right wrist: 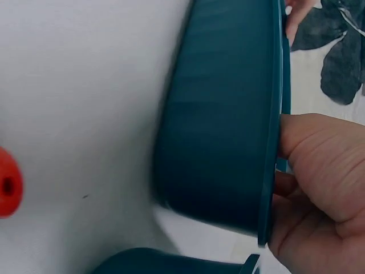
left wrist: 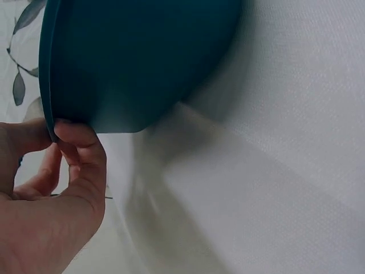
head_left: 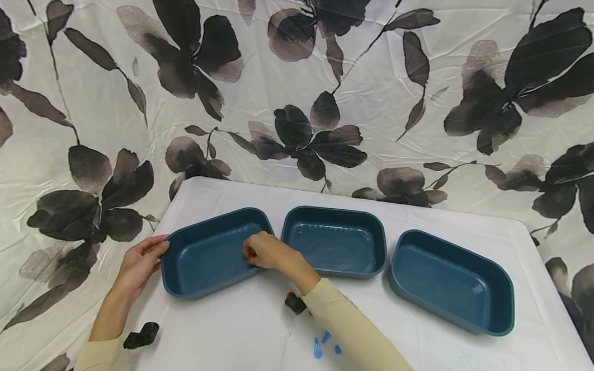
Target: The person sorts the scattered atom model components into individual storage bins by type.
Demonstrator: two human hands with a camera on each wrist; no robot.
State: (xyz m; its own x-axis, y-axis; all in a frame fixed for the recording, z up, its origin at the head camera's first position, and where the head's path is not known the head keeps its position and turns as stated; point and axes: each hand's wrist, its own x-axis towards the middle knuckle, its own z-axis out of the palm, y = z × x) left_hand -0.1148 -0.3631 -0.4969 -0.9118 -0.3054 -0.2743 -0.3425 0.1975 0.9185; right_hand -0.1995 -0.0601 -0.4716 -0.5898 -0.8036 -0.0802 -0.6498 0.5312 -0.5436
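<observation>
My left hand (head_left: 139, 264) pinches the rim of the leftmost teal plastic tray (head_left: 197, 259) at its left end. In the left wrist view, the thumb and fingers of that hand (left wrist: 63, 188) grip the tray's edge (left wrist: 137, 68). Over the right end of the same tray is my right hand (head_left: 270, 251), its fingers curled down inside the rim. A small red-orange piece (head_left: 249, 256) shows between those fingers; its shape is mostly hidden. The right wrist view shows the right hand (right wrist: 325, 182) close against the tray's rim (right wrist: 274, 142), its fingertips hidden behind the wall.
Two more teal trays, a middle one (head_left: 334, 249) and a right one (head_left: 448, 283), stand alongside on the white table (head_left: 218, 338). Several blue drop-shaped pieces (head_left: 317, 348) lie near the right sleeve. A red piece with a hole (right wrist: 8, 182) lies on the tabletop. A floral cloth (head_left: 303, 68) hangs behind.
</observation>
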